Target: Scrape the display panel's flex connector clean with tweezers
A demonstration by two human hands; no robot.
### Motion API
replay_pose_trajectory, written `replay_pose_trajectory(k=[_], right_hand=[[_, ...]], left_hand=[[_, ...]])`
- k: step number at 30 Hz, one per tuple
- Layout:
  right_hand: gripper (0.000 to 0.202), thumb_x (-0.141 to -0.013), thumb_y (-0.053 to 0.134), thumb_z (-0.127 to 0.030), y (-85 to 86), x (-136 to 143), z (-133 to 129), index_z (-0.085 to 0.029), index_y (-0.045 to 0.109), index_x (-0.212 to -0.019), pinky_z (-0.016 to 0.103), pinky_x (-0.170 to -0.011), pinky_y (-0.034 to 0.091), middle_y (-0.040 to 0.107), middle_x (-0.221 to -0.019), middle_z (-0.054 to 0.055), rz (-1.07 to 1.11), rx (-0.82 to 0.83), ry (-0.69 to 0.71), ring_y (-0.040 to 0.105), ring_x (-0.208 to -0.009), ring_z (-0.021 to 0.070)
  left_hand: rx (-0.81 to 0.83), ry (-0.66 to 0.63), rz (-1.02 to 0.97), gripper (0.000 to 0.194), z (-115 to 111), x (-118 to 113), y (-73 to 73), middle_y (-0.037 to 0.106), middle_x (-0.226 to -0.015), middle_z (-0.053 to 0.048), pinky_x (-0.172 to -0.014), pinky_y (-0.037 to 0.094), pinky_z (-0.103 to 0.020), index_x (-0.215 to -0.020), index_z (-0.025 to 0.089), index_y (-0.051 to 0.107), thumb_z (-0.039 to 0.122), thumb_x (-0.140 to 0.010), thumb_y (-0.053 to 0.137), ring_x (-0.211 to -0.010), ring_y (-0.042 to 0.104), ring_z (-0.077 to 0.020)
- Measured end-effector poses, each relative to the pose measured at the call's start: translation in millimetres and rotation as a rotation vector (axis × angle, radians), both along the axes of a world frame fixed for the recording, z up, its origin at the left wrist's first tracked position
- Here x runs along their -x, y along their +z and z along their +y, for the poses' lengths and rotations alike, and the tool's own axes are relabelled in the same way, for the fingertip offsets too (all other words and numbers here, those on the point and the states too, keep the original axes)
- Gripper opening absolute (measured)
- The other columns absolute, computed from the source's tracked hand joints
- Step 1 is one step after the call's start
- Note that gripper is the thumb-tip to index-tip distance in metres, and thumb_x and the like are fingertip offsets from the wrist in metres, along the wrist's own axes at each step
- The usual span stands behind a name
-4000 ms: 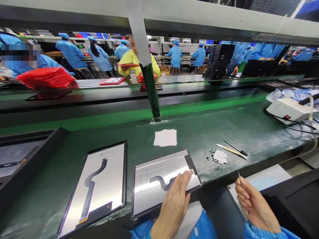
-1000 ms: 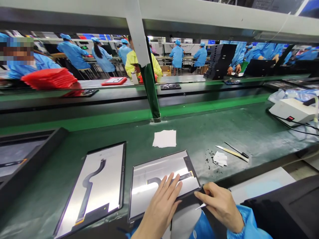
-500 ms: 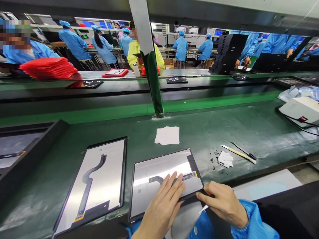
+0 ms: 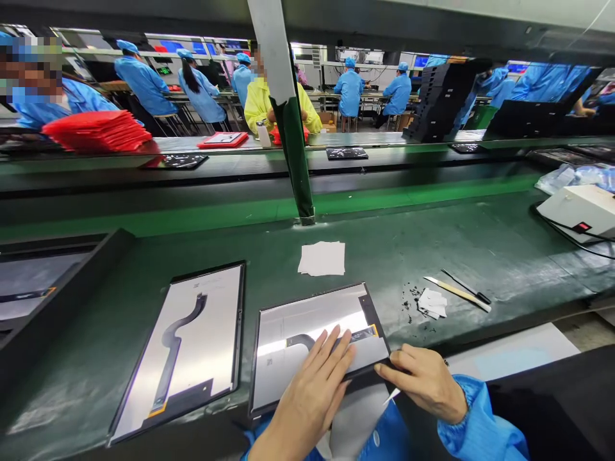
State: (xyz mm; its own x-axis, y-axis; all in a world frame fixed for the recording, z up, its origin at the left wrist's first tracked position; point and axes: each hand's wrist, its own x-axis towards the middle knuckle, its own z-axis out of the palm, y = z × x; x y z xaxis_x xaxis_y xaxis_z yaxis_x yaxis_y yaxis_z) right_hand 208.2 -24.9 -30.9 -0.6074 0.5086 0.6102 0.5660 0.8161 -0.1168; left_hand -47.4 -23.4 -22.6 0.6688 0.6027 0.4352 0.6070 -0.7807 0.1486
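A display panel (image 4: 278, 374) with a silvery back, black border and dark flex cable lies at the bench's front edge. My left hand (image 4: 314, 381) rests flat on it, fingers stretched over part of the cable. At the panel's lower right corner, my right hand (image 4: 423, 381) is closed, thumb and forefinger pinched at the black edge. A white pointed tip (image 4: 392, 396) sticks out under that hand; what the fingers hold is mostly hidden. To the left lies a second display panel (image 4: 211, 339), its curved cable (image 4: 170, 358) facing up.
White paper slips (image 4: 321, 258) lie behind the panel. Smaller white pieces (image 4: 432, 302), dark crumbs and a pale-handled blade-like tool (image 4: 459, 295) with a thin black tool (image 4: 468, 288) lie right. A black tray (image 4: 91, 282), green post (image 4: 295, 153) and white box (image 4: 574, 214) stand around.
My right hand has shifted slightly up and left along the panel's corner. My left hand stays flat on the panel. Across the line, a co-worker's hands near the black stack have moved from sight.
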Motion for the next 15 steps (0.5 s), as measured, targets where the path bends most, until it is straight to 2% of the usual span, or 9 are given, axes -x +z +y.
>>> replay_pose_trajectory(k=[8, 15], right_hand=[[0.026, -0.102, 0.041, -0.011, 1.8, 2.7, -1.4, -0.016, 0.065, -0.110, 0.027, -0.051, 0.038, 0.066, -0.075, 0.003, 0.036, 0.011, -0.005, 0.048, -0.059, 0.0145], [0.026, -0.102, 0.041, -0.012, 8.8, 1.2, -1.2, -0.018, 0.066, -0.104, 0.026, -0.052, 0.040, 0.068, -0.081, 0.004, 0.012, 0.010, -0.035, 0.050, -0.061, 0.0142]], left_hand=[[0.025, -0.012, -0.019, 0.050, 1.8, 2.1, -2.5, 0.050, -0.149, -0.013, -0.108, 0.048, -0.050, -0.152, 0.015, 0.034, 0.010, -0.102, 0.038, -0.142, 0.039, -0.0273], [0.037, -0.017, -0.024, 0.051, 2.7, 2.5, -0.7, 0.050, -0.148, -0.013, -0.107, 0.049, -0.050, -0.153, 0.015, 0.033, 0.012, -0.103, 0.037, -0.142, 0.040, -0.0273]])
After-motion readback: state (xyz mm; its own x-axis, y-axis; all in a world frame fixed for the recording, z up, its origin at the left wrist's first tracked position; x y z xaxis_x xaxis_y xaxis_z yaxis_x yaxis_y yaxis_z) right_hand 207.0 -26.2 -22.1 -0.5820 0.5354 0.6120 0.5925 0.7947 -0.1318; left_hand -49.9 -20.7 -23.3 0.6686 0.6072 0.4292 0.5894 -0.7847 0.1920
